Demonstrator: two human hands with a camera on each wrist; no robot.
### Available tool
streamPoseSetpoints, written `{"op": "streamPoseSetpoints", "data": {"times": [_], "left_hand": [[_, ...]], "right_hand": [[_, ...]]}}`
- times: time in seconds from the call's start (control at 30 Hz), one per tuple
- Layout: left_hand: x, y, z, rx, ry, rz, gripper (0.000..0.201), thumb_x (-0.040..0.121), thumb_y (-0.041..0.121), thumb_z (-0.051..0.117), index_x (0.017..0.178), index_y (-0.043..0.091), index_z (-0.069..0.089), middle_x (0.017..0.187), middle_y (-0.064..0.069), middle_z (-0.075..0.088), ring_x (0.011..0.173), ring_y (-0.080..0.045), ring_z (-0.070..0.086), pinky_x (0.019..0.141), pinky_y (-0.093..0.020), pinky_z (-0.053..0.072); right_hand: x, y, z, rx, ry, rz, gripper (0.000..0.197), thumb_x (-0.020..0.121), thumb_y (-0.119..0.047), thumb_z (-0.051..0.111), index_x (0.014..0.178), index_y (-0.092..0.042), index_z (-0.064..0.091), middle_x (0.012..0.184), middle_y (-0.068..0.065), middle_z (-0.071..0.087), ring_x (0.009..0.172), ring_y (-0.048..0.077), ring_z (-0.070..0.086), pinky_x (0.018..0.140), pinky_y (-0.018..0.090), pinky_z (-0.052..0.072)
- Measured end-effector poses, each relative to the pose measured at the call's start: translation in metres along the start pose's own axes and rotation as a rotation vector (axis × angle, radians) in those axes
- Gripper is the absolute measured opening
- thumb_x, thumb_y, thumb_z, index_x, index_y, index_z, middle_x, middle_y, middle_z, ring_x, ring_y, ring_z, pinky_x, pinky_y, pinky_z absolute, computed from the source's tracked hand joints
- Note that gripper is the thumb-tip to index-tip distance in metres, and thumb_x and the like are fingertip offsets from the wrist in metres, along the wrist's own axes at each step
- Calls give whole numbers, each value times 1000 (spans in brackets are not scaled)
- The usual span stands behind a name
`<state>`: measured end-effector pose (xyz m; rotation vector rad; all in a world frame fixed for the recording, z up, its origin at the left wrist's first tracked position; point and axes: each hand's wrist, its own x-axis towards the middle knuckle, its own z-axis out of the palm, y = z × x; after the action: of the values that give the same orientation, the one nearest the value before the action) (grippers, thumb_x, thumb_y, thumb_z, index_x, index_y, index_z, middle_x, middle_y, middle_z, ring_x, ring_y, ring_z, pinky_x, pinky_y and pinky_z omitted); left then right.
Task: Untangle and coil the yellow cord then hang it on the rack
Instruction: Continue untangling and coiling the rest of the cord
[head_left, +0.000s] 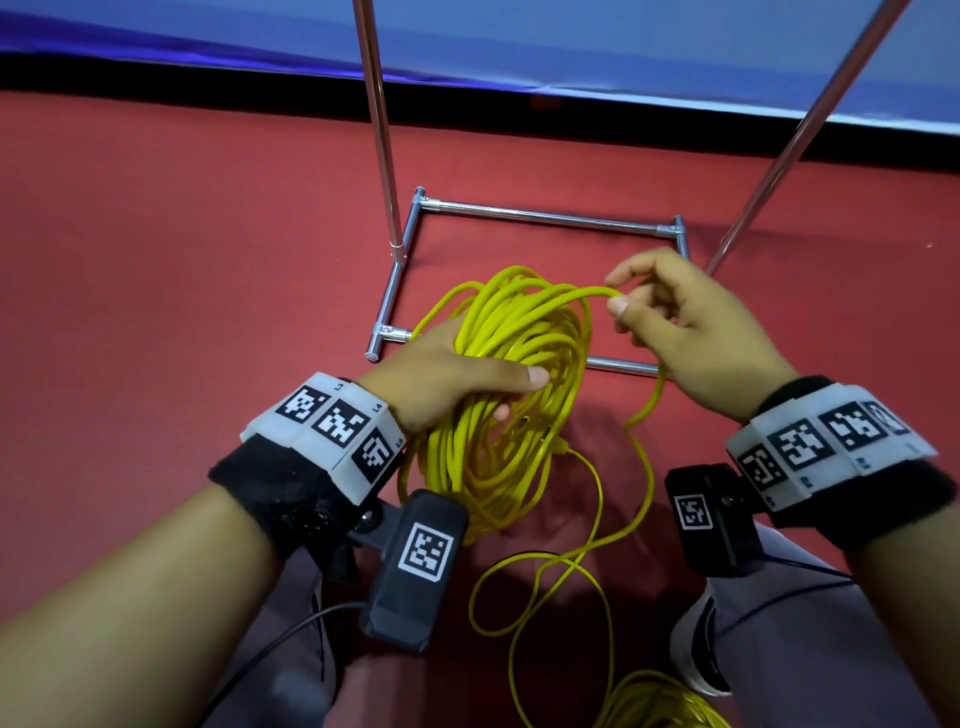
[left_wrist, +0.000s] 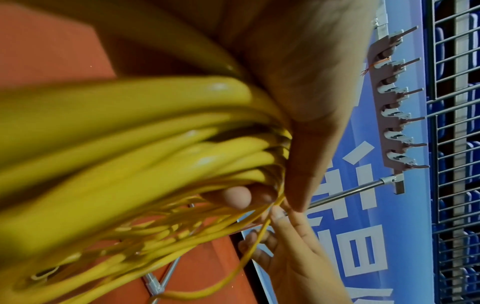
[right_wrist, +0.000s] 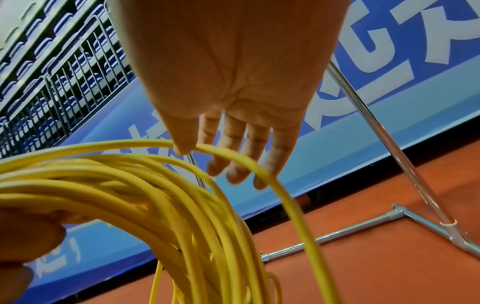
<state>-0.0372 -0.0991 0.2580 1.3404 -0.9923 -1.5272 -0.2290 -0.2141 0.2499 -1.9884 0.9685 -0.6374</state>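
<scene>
Left hand (head_left: 447, 374) clutches coiled yellow cord (head_left: 509, 332); right hand (head_left: 691, 332) pinches strand, above rack (head_left: 545, 215) base.

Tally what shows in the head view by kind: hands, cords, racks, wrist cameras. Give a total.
Hands: 2, the left hand gripping the coil and the right hand pinching a strand
Yellow cord: 1
Metal rack: 1
Wrist cameras: 2, the left wrist camera and the right wrist camera
Total: 6
</scene>
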Motion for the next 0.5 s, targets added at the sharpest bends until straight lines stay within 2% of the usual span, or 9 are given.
{"op": "streamPoseSetpoints", "data": {"times": [0.07,0.13,0.17,0.23,0.3,0.37,0.4,0.47,0.5], "left_hand": [[-2,0,0,-4,-3,-26,18,65,12,70,80,7,60,60,-7,56,45,-14,51,48,-23,47],[-3,0,0,14,-32,-35,15,65,10,69,76,6,60,59,-9,55,46,-16,51,48,-23,46],[-4,1,0,25,-51,-37,11,65,9,68,72,6,59,58,-11,55,46,-17,50,49,-24,46],[-6,2,0,54,-102,-38,9,66,8,67,66,8,58,56,-11,55,47,-19,49,51,-26,45],[-9,4,2,90,-168,-44,10,67,6,66,62,10,58,55,-8,56,48,-18,50,54,-26,44],[-11,4,4,120,-218,-53,9,66,4,64,63,11,60,56,-6,57,48,-16,52,54,-24,45],[-12,4,4,121,-230,-59,8,66,3,64,64,10,60,57,-5,58,49,-15,53,53,-22,46],[-13,3,1,110,-239,-72,7,64,2,64,67,8,61,58,-6,59,49,-16,55,54,-23,47],[-14,3,0,111,-247,-77,8,63,2,65,68,7,61,59,-8,60,51,-17,56,56,-25,48]], "right_hand": [[0,0,4,-49,-90,28,31,91,-14,57,111,-37,48,88,-1,52,64,19,46,65,24,43],[-3,-2,6,-126,-211,24,56,84,-10,60,126,-42,39,104,0,42,73,6,42,75,15,40],[-5,-5,6,-147,-267,17,71,80,-8,63,130,-48,32,111,-1,37,82,3,41,84,17,38],[-9,-13,7,-194,-354,8,97,73,-12,76,135,-57,17,125,-4,27,108,7,33,100,26,28],[-11,-19,9,-305,-381,-1,115,60,-27,87,138,-58,8,143,-13,13,122,5,17,102,26,17],[-10,-21,11,-377,-397,-41,120,52,-33,90,140,-56,11,152,-21,-2,127,0,9,103,25,13],[-10,-22,12,-367,-416,-58,117,52,-31,90,139,-55,16,154,-23,-4,132,0,6,105,24,13],[-10,-20,13,-290,-451,-79,105,53,-22,90,135,-49,30,155,-23,7,140,0,5,107,16,14],[-11,-20,14,-233,-458,-74,98,52,-18,89,129,-46,36,153,-22,18,141,-1,10,108,13,17]]}}
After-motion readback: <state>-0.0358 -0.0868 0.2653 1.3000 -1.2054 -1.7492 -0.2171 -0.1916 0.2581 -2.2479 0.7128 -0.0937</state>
